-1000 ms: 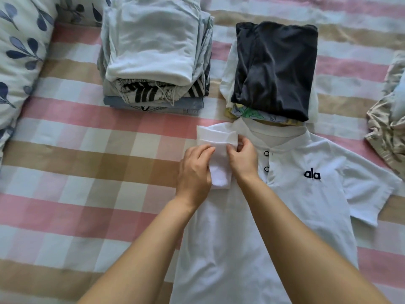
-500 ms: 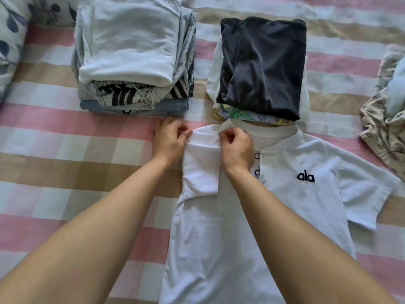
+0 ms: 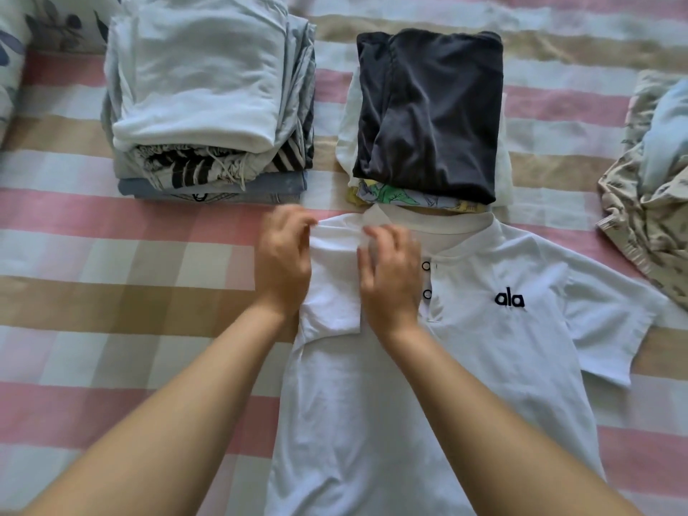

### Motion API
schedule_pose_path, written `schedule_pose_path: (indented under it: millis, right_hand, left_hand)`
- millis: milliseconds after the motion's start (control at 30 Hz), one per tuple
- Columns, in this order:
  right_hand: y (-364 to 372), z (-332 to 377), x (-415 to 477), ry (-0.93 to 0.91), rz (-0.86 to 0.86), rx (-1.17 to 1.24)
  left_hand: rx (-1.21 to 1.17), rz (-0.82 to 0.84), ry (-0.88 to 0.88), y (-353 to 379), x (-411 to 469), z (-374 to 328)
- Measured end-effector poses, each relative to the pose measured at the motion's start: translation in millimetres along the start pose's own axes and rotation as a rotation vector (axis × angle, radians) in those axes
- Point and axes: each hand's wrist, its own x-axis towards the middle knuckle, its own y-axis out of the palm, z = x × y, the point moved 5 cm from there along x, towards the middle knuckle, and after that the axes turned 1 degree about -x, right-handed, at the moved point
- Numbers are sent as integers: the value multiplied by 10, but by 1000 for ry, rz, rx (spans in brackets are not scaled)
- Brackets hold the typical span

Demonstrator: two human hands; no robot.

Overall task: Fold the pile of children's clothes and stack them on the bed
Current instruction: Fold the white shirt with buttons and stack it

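Left hand (image 3: 284,262) and right hand (image 3: 391,277) pinch the in-folded left sleeve (image 3: 335,288) of a white "ala" button-neck T-shirt (image 3: 465,366), flat face-up on the checked bedsheet (image 3: 111,292), collar just near the dark-topped folded stack (image 3: 428,113), pale-blue-topped stack (image 3: 201,87) far left.

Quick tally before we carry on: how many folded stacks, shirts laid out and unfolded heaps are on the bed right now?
Folded stacks: 2, the left stack and the right stack
White shirt laid out mid-fold: 1
Unfolded heap at the right edge: 1
Total: 4
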Motion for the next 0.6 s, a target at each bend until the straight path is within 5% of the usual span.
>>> schedule_pose_path:
  millis: [100,233,367,600]
  right_hand:
    - [97,58,-550,-252,153,-280]
    - [122,-30,-891,-304,262,-604]
    - [-189,-68,-798,-234,147,-409]
    - [-1306,-1012,-490,126,-178,-160]
  left_hand:
    - [119,344,190,166,-344,-90]
    - [451,676,40,335,-612,105]
    - [379,603,0,333,-577,-276]
    - [102,478,222,817,-523,-1611]
